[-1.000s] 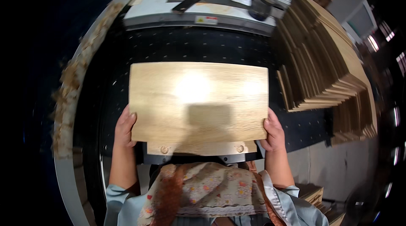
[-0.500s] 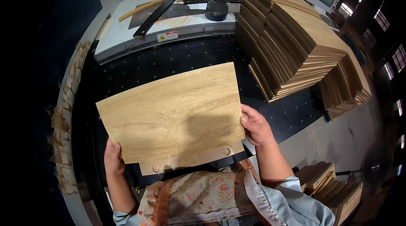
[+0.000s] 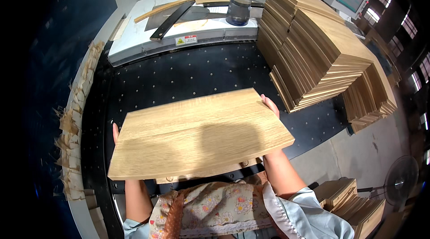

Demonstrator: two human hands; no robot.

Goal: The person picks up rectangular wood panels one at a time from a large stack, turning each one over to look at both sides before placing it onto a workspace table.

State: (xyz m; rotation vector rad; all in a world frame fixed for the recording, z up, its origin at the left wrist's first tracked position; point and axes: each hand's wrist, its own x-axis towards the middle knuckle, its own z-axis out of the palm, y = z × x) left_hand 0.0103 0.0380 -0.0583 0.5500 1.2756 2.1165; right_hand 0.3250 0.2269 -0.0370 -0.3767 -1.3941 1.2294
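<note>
A wood-grain board (image 3: 197,136) is held up in front of me, tilted, its near edge closer to me and its thickness showing along the front. My left hand (image 3: 116,133) grips its left end; only fingertips stick out past the edge, and the palm is hidden beneath. At the right end my right hand (image 3: 270,105) holds the board, fingers showing beside the far corner. Partly covered below it, a second wooden piece (image 3: 210,172) with round recesses lies near the table's front edge, close to my apron.
The black table (image 3: 179,82) has small pale studs. A tall stack of boards (image 3: 313,55) stands at its right. On the white ledge (image 3: 130,37) at the back are a water bottle (image 3: 240,4), a black bar (image 3: 174,19) and a wooden strip (image 3: 179,4). Further boards (image 3: 349,198) lie lower right.
Both hands have tilted the board, so its face looks shallower and its front edge now covers most of the recessed piece. My hands have slipped largely out of sight under it.
</note>
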